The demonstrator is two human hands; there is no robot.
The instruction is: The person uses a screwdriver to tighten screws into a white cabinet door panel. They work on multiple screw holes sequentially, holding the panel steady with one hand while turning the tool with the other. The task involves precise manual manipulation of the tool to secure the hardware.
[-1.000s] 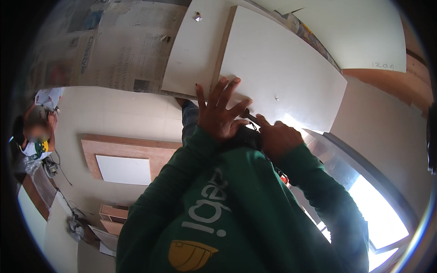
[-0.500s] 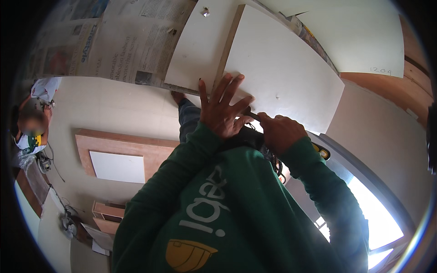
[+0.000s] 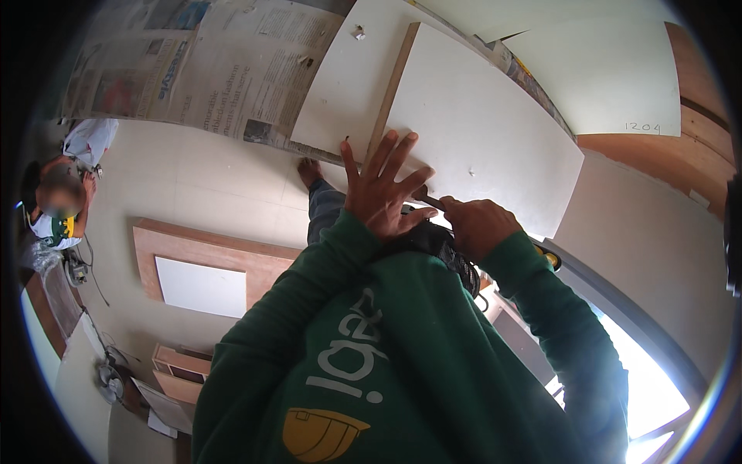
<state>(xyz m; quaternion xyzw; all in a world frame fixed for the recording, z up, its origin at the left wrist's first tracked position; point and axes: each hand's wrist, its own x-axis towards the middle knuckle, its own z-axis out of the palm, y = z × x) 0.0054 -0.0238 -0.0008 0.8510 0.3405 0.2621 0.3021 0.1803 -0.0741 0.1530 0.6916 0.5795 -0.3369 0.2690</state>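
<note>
My left hand lies flat with fingers spread against a large white board, near its brown wooden edge. My right hand is a closed fist around a dark tool, whose thin dark shaft points toward my left hand just below the board's lower edge. The tool's tip is hidden behind my left hand. Green sleeves cover both forearms.
A second white board and newspaper sheets lie beyond. A bare foot shows by the board. Another person crouches at the far left. A wood-framed white panel lies on the pale floor. A bright opening is at the right.
Both hands hold the same places on the board and tool. The view has shifted slightly, and my left fingers are spread a little wider.
</note>
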